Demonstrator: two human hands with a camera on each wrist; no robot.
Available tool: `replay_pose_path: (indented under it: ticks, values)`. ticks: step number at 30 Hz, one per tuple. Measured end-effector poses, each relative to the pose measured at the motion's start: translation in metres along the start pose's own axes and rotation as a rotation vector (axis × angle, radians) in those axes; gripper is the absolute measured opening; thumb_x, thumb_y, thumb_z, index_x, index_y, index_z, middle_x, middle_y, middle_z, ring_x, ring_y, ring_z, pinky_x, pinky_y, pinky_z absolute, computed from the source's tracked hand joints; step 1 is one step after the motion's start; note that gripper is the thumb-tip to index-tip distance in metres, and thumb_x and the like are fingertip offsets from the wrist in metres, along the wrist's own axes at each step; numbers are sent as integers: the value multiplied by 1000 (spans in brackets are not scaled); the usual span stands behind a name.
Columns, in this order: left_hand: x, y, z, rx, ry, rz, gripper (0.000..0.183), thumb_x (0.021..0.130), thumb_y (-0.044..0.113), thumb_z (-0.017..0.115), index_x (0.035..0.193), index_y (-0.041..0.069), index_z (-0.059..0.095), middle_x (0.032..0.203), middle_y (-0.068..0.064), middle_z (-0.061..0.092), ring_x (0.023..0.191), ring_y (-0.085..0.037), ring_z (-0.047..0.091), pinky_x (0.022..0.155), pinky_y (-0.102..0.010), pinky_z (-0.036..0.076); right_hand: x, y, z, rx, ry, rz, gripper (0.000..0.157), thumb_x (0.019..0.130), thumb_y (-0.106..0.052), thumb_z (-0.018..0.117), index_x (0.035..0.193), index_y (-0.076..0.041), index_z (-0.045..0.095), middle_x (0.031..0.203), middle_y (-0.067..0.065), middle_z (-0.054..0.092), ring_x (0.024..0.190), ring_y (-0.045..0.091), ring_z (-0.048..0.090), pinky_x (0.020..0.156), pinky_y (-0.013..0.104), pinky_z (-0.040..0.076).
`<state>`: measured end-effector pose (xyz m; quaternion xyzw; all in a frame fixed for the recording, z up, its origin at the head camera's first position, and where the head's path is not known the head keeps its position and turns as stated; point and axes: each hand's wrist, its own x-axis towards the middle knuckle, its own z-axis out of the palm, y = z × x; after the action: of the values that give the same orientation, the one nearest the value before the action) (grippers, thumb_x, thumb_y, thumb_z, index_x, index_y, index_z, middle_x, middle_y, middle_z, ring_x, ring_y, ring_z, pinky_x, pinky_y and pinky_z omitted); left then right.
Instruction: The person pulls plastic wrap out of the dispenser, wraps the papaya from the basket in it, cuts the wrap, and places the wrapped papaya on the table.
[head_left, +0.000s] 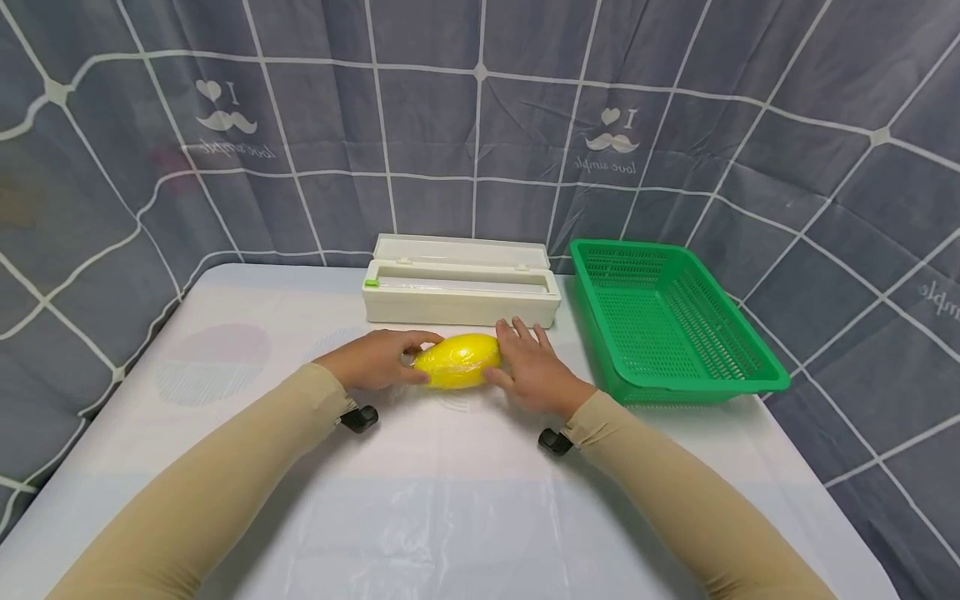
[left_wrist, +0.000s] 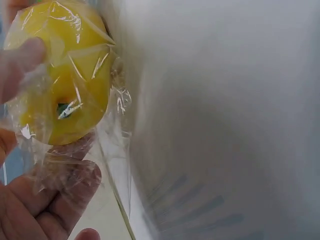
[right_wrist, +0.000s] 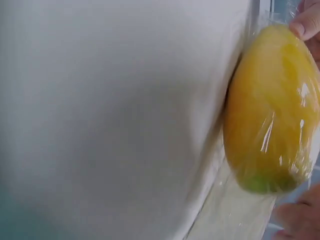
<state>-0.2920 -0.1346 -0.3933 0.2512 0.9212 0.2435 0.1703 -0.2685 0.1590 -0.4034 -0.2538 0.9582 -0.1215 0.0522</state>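
Yellow fruit (head_left: pixel 456 360) in clear film (left_wrist: pixel 120 102): left hand (head_left: pixel 377 358) grips one end; right hand (head_left: pixel 536 371), fingers extended, touches the other.

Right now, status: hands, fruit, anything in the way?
Left hand gripping one end of yellow fruit; right hand at the other. Clear film around fruit. White box just beyond, green basket right.

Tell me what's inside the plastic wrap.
A yellow fruit, showing through the clear wrap. One end shows green; the other, a dark green spot. The fruit's underside is hidden in the head view, and the left hand covers part of it.
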Motion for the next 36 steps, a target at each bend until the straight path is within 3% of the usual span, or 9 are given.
replay_pose_path:
  ticks: [3,7,11,17,23,30,36]
  values:
    - [-1,0,2,-6,5,-1,67,95,40,78,155,35,49,141,-10,67,128,-29,64,109,-54,50,-3,-11,-4,-21,111,-24,74,109,-45,53,162,2,33,171,19,32,162,39,23,132,59,10]
    - [-5,2,4,-11,14,-8,67,95,42,78,155,38,48,139,-11,68,125,-29,65,108,-55,51,-6,-25,-3,-118,242,-75,54,106,-42,61,144,-3,63,154,16,58,147,36,51,126,52,34]
    - [-9,7,6,7,28,-14,66,94,43,78,153,36,49,132,-9,71,115,-25,67,103,-52,53,-7,-32,3,-184,328,-92,45,102,-42,68,129,-7,75,132,13,71,125,34,64,113,48,48]
    - [-15,17,14,72,42,-44,70,94,46,76,155,31,44,125,-6,73,107,-23,69,99,-50,55,-7,-36,8,-134,366,-64,51,99,-47,70,132,-7,73,121,16,67,115,34,61,104,48,51]
    - [-24,28,19,94,23,-62,78,94,52,75,157,22,40,127,-7,73,111,-25,70,101,-50,56,-8,-41,9,-77,320,-20,64,98,-50,72,143,-4,65,117,17,63,104,32,58,91,43,52]
    - [-33,30,18,26,-22,-26,72,100,48,70,157,17,39,117,1,75,103,-16,69,99,-47,55,-7,-43,11,-22,228,34,80,95,-55,73,155,-6,51,131,18,60,109,33,61,91,44,56]
    - [-38,28,20,-12,-34,1,68,104,42,65,159,13,38,124,-1,75,115,-20,70,107,-49,53,-6,-43,11,44,114,77,90,96,-58,70,165,-13,35,144,19,59,119,35,66,98,49,58]
